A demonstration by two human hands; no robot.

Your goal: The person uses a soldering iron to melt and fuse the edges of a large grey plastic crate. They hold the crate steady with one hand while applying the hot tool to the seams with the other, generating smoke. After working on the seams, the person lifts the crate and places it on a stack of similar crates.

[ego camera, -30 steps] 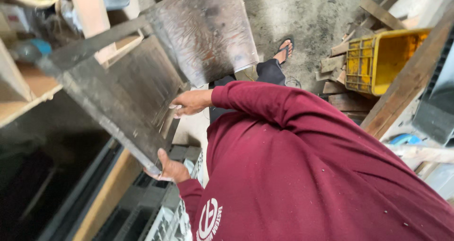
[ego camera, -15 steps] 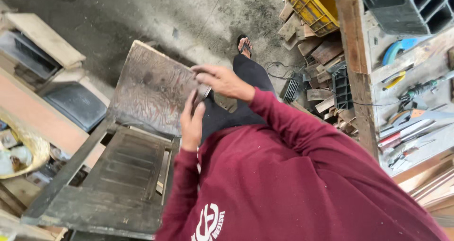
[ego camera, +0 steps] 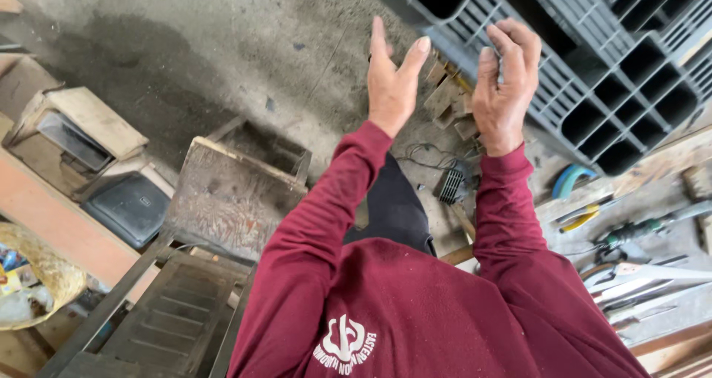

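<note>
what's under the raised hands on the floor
Below the left hand and right hand lie wood scraps, a cable and a small black grille; the sleeves hide the rest.

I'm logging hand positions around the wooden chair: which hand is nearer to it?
The left hand. It is raised open, up and to the right of the wooden chair; the right hand is raised farther right, before the grey plastic crates.

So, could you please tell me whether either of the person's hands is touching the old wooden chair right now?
Apart. The head view shows the left hand and right hand raised, open and empty, over the floor, well clear of the wooden chair lying below the left sleeve.
</note>
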